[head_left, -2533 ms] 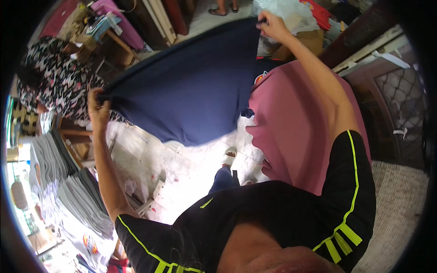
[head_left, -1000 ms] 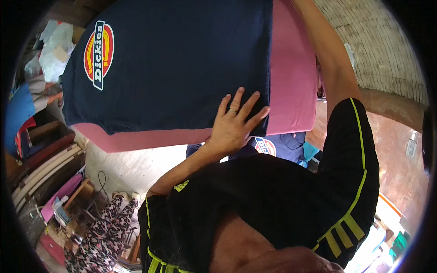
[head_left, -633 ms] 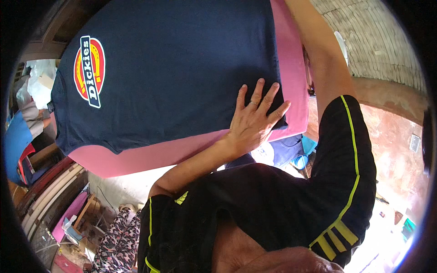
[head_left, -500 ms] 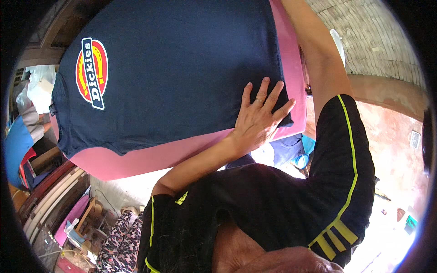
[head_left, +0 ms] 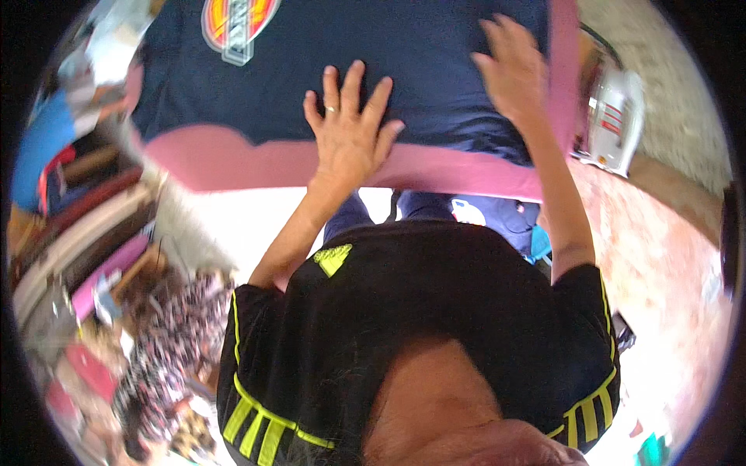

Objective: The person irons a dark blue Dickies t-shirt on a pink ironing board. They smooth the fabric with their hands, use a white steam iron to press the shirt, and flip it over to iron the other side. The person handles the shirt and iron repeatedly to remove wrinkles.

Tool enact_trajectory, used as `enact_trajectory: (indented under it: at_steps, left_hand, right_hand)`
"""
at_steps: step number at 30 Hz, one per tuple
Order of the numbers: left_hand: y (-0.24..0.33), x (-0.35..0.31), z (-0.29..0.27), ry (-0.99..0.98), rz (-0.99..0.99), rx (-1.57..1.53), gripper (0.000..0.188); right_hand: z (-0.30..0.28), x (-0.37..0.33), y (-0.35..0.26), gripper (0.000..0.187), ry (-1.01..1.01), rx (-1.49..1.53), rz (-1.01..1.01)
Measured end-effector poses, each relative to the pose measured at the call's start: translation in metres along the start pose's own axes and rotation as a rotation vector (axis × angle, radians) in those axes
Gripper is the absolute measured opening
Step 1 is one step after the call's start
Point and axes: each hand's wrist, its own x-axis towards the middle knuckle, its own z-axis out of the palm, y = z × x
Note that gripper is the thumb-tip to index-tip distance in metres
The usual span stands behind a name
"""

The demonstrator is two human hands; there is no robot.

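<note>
A navy T-shirt [head_left: 427,93] is spread over a pink padded surface [head_left: 206,155], which shows along its near and right edges. Its printed red, yellow and white emblem [head_left: 241,23] is partly cut off at the top of the view. My left hand [head_left: 346,136] lies on the shirt near the lower hem of the cloth, fingers spread, a ring on one finger. Over the shirt's right part is my right hand [head_left: 514,70], slightly blurred, thumb apart from the loosely bent fingers and nothing visible in it. Small creases run through the cloth below it.
Right of the pink surface stands a glossy white object [head_left: 618,120] with red marks, its kind unclear. Stacked boards [head_left: 85,241] and clutter line the left side. Patterned cloth [head_left: 167,349] lies at lower left, and a blue cloth [head_left: 505,217] hangs below the surface.
My left hand has shifted left along the shirt. My right hand, out of sight beyond the top edge before, has come back into view over the shirt's right part. The view has shifted.
</note>
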Motion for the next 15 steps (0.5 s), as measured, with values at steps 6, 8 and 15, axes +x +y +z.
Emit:
enact_trajectory:
  at_steps: [6, 8, 15]
  left_hand:
    - [-0.074, -0.088, -0.016, 0.286, -0.469, 0.039, 0.054]
    - [-0.086, -0.098, -0.012, 0.410, -0.564, 0.066, 0.057]
    - [-0.099, -0.071, -0.014, 0.364, -0.594, -0.004, 0.044]
  right_hand:
    - [-0.013, -0.105, 0.033, 0.060, -0.025, 0.048, 0.190]
    - [-0.008, -0.130, 0.035, 0.062, 0.033, 0.178, 0.255]
    - [-0.014, -0.171, 0.014, 0.059, 0.165, 0.215, 0.564]
